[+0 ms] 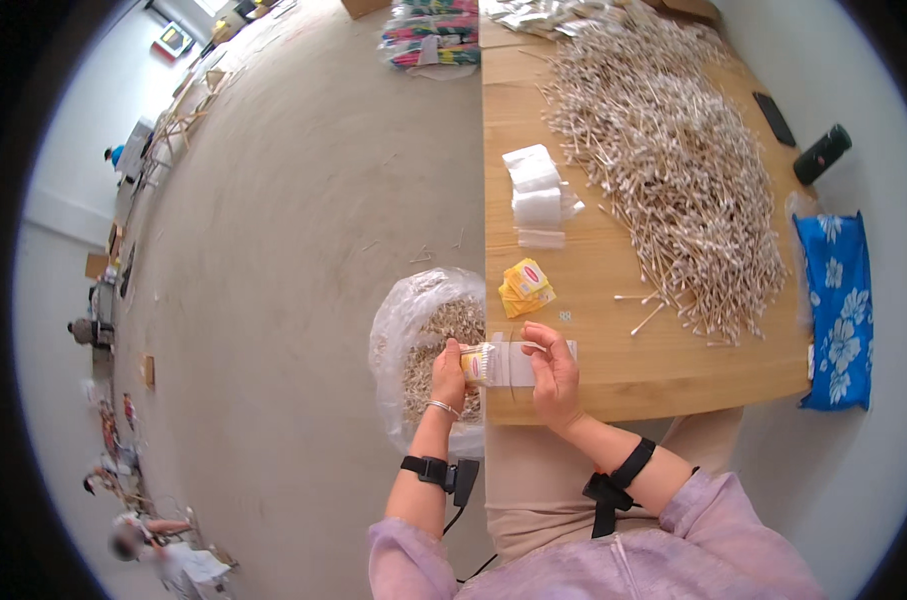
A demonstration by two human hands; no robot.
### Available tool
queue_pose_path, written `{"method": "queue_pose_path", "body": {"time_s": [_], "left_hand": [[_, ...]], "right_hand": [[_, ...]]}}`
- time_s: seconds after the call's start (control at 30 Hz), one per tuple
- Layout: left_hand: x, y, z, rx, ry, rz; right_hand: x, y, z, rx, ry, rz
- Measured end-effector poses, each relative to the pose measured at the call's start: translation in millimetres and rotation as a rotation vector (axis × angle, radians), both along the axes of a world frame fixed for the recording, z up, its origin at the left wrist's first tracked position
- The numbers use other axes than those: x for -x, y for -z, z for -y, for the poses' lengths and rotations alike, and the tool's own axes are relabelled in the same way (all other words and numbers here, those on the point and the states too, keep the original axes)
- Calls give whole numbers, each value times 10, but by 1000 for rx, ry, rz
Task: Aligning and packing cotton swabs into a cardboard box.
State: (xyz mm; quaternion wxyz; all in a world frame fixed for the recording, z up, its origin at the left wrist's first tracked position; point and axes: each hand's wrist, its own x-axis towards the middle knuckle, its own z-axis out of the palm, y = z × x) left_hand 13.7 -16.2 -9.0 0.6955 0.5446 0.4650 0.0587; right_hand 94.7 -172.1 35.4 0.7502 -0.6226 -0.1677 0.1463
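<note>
My left hand point(447, 378) is closed around a clear plastic bag of cotton swabs point(476, 365), with a yellow card showing inside. The swabs sit at the bag's left end, while its flat, translucent end point(511, 366) stretches over the table edge. My right hand point(556, 378) has its fingers curled at that flat end; its exact grip is partly hidden. Just beyond my hands lies a small stack of yellow cards point(526, 287). Farther off are flat clear plastic bags point(538, 200). A large heap of loose cotton swabs point(673, 170) covers the table's far right.
Beneath my left hand, a big clear sack point(385, 330) full of swabs stands beside the wooden table point(663, 385). A blue flowered pack point(838, 310), a dark cylinder point(821, 155) and a black phone point(773, 119) lie along the right. Colourful packs point(430, 35) are beyond the table's left edge.
</note>
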Motion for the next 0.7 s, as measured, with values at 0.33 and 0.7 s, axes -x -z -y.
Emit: {"method": "queue_pose_path", "body": {"time_s": [0.33, 0.7], "left_hand": [[33, 35, 2, 233, 20, 103], [50, -42, 12, 227, 12, 133]], "right_hand": [[-4, 19, 63, 27, 10, 18], [0, -42, -321, -150, -94, 15]]}}
